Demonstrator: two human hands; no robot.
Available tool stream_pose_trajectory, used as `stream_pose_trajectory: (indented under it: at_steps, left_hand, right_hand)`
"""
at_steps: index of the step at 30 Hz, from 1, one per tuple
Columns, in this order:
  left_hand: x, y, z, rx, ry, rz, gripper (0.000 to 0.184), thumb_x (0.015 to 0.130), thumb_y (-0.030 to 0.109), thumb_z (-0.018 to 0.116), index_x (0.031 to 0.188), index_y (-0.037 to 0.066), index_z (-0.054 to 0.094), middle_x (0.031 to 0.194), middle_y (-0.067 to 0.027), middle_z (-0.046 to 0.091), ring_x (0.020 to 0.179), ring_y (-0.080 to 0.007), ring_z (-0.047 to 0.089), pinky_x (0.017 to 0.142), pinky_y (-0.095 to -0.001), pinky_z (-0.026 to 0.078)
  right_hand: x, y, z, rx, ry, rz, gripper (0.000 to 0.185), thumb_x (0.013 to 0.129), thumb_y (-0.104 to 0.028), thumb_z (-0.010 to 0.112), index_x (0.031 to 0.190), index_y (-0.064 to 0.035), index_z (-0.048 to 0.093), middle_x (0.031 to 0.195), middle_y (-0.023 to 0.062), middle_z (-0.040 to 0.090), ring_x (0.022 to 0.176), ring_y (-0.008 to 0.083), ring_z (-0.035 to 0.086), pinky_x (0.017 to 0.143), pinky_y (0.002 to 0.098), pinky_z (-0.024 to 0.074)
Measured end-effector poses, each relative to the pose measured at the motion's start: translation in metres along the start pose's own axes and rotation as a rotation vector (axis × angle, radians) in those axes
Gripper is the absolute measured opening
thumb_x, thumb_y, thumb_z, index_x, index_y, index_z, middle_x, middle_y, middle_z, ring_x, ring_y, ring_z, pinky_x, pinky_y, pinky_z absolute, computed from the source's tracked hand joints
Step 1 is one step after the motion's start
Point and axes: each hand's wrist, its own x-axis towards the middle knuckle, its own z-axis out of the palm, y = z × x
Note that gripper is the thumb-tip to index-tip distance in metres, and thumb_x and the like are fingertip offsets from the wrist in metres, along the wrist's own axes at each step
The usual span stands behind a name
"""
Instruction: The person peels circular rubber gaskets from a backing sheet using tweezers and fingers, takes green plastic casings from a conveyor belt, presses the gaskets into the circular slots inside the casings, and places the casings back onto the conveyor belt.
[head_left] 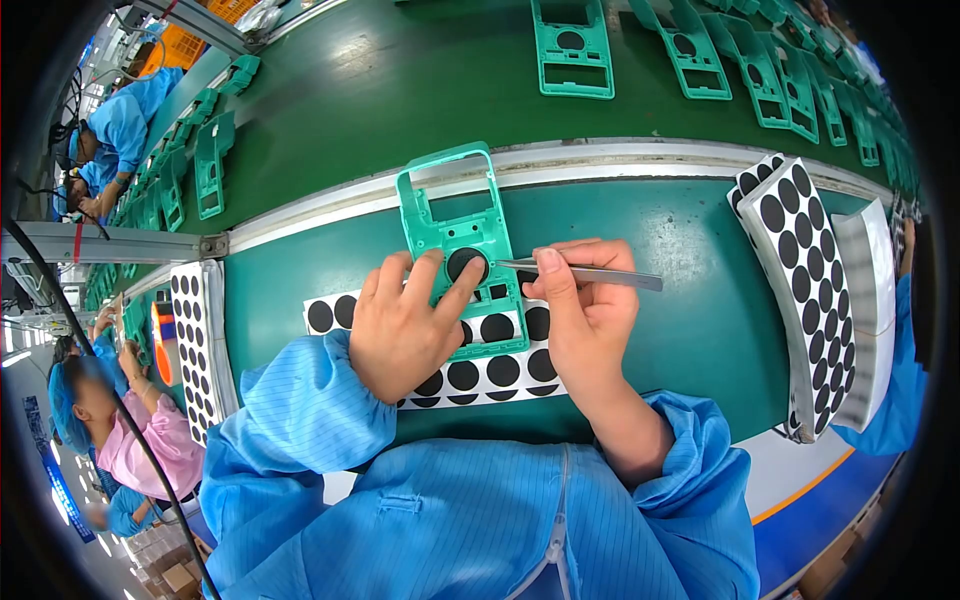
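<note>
From my end, the left hand [405,328] hides the lower left side of the green frame [488,242], and its pointing finger covers part of the black disc [459,258] there. I lose a stretch of the tweezers [622,277] behind the right hand [590,318], and their tips are too small for me to say whether they touch the disc. Frame and hands block part of the dotted sheet [503,372] underneath. The top edge cuts off another frame [547,38], the dark rim takes most of a person in blue [882,420], and I cannot read the sign [57,470] on the left
</note>
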Motion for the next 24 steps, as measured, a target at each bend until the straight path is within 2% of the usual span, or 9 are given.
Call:
stream_pose_trajectory:
  at_steps: [8, 11, 14, 15, 17, 18, 19, 21, 24]
  left_hand:
    - [0.002, -0.004, -0.006, -0.062, -0.013, -0.005, 0.054, 0.053, 0.006, 0.06, 0.106, 0.013, 0.056, 0.097, -0.0109, 0.048, 0.081, -0.0262, 0.049, 0.068, -0.036, 0.043]
    - [0.003, -0.011, -0.019, -0.141, -0.037, -0.042, 0.05, 0.059, 0.007, 0.059, 0.109, 0.013, 0.055, 0.098, -0.0113, 0.048, 0.082, -0.026, 0.049, 0.066, -0.0346, 0.044]
    - [0.0, -0.019, -0.035, -0.621, -0.115, -0.325, 0.049, 0.067, 0.001, 0.055, 0.116, 0.005, 0.049, 0.101, -0.0138, 0.046, 0.083, -0.0244, 0.049, 0.069, -0.0328, 0.043]
    - [-0.004, -0.025, -0.037, -0.613, -0.111, -0.331, 0.049, 0.067, 0.001, 0.055, 0.116, 0.005, 0.049, 0.101, -0.0138, 0.046, 0.083, -0.0244, 0.049, 0.069, -0.0328, 0.043]
    - [-0.015, -0.039, -0.037, -0.989, -0.015, -0.3, 0.044, 0.07, -0.002, 0.051, 0.113, 0.0, 0.049, 0.102, -0.0122, 0.047, 0.084, -0.0205, 0.049, 0.072, -0.0324, 0.042]
    - [-0.024, -0.039, -0.036, -1.238, -0.044, -0.503, 0.037, 0.074, 0.004, 0.048, 0.11, -0.003, 0.049, 0.103, -0.0126, 0.048, 0.087, -0.0202, 0.049, 0.075, -0.0326, 0.041]
    - [-0.028, -0.039, -0.036, -1.227, -0.038, -0.506, 0.037, 0.074, 0.004, 0.048, 0.11, -0.003, 0.049, 0.103, -0.0126, 0.048, 0.087, -0.0202, 0.049, 0.075, -0.0326, 0.041]
    - [-0.028, -0.037, -0.04, -1.765, -0.03, -0.474, 0.037, 0.075, 0.013, 0.049, 0.108, -0.004, 0.05, 0.101, -0.0152, 0.05, 0.088, -0.0221, 0.049, 0.074, -0.0328, 0.041]
    - [-0.024, -0.028, -0.038, -1.982, 0.005, -0.446, 0.044, 0.075, 0.022, 0.053, 0.109, -0.005, 0.049, 0.099, -0.0179, 0.051, 0.088, -0.0233, 0.05, 0.074, -0.0332, 0.041]
  right_hand:
    - [0.001, -0.002, -0.002, 0.024, 0.03, -0.006, 0.014, 0.081, -0.004, 0.056, 0.082, 0.0009, 0.043, 0.077, 0.0076, 0.052, 0.06, 0.0075, 0.053, 0.05, 0.0174, 0.0441]
    - [0.007, -0.008, -0.004, 0.077, 0.094, -0.04, 0.015, 0.081, -0.005, 0.056, 0.084, 0.0004, 0.042, 0.079, 0.0086, 0.052, 0.06, 0.0082, 0.053, 0.052, 0.0187, 0.0463]
    - [0.019, -0.022, -0.014, 0.25, 0.174, 0.018, 0.015, 0.082, -0.007, 0.055, 0.086, -0.0007, 0.042, 0.081, 0.0101, 0.053, 0.061, 0.0091, 0.053, 0.055, 0.0204, 0.0492]
    - [0.023, -0.025, -0.019, 0.374, 0.211, 0.093, 0.015, 0.083, -0.009, 0.054, 0.087, -0.0014, 0.041, 0.081, 0.0108, 0.053, 0.062, 0.0097, 0.053, 0.057, 0.0212, 0.0506]
    - [0.03, -0.021, -0.031, 0.436, 0.202, 0.151, 0.013, 0.085, -0.013, 0.052, 0.087, -0.0028, 0.043, 0.083, 0.01, 0.053, 0.063, 0.0091, 0.052, 0.059, 0.0214, 0.0517]
    - [0.033, -0.017, -0.035, 0.527, 0.234, 0.285, 0.013, 0.085, -0.013, 0.052, 0.086, -0.003, 0.045, 0.082, 0.009, 0.053, 0.064, 0.0086, 0.052, 0.058, 0.0209, 0.0516]
    - [0.034, -0.014, -0.037, 0.617, 0.265, 0.42, 0.012, 0.085, -0.014, 0.052, 0.085, -0.0033, 0.046, 0.082, 0.0081, 0.053, 0.064, 0.008, 0.052, 0.058, 0.0204, 0.0515]
    - [0.033, -0.011, -0.035, 0.629, 0.246, 0.476, 0.011, 0.085, -0.015, 0.052, 0.082, -0.004, 0.049, 0.081, 0.0065, 0.054, 0.063, 0.007, 0.052, 0.057, 0.0196, 0.0513]
    - [0.031, -0.009, -0.033, 0.609, 0.229, 0.554, 0.01, 0.084, -0.013, 0.052, 0.081, -0.0046, 0.05, 0.08, 0.007, 0.056, 0.062, 0.0074, 0.054, 0.056, 0.0193, 0.0513]
